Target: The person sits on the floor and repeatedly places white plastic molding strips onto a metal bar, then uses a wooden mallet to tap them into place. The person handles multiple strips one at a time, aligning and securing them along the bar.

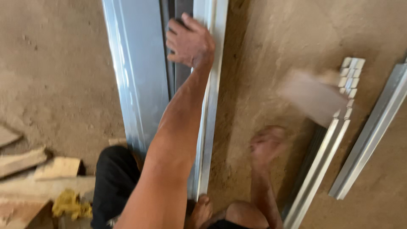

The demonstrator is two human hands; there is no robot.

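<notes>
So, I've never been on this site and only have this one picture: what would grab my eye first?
The left hand pressed flat on long shiny metal channels lying on the sandy floor, top centre. At right the right hand is a blur below a blurred flat board, beside more metal profiles. Wood scraps lie lower left.

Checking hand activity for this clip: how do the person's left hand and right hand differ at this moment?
The left hand is sharp in the picture and pressed flat on the long metal channel; the right hand is blurred and touches no metal that I can see. The left arm reaches far forward; the right hand stays low, near the stacked metal strips. Both are bare, over the dirt floor.
</notes>
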